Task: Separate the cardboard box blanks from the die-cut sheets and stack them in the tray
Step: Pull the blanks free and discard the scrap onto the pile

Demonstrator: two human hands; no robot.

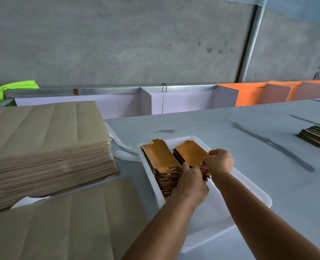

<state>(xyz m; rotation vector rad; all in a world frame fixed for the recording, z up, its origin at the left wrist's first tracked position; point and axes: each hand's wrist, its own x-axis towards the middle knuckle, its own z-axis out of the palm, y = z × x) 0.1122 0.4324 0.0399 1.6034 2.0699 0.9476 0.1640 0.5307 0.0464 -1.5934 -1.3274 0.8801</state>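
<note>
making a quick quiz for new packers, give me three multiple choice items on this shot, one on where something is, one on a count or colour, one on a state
1. Where is the tall pile of brown die-cut sheets?
A. left of the white tray
B. inside the tray
C. right of the tray

2. How many stacks of gold blanks stand in the white tray?
A. one
B. two
C. four

3. What are the hands doing?
A. resting flat on the table
B. holding the right stack
C. lifting the tray

Answers:
1 A, the pile sits at the left.
2 B, a left stack and a right stack stand side by side.
3 B, the left hand and the right hand curl round that stack's near end.
</note>
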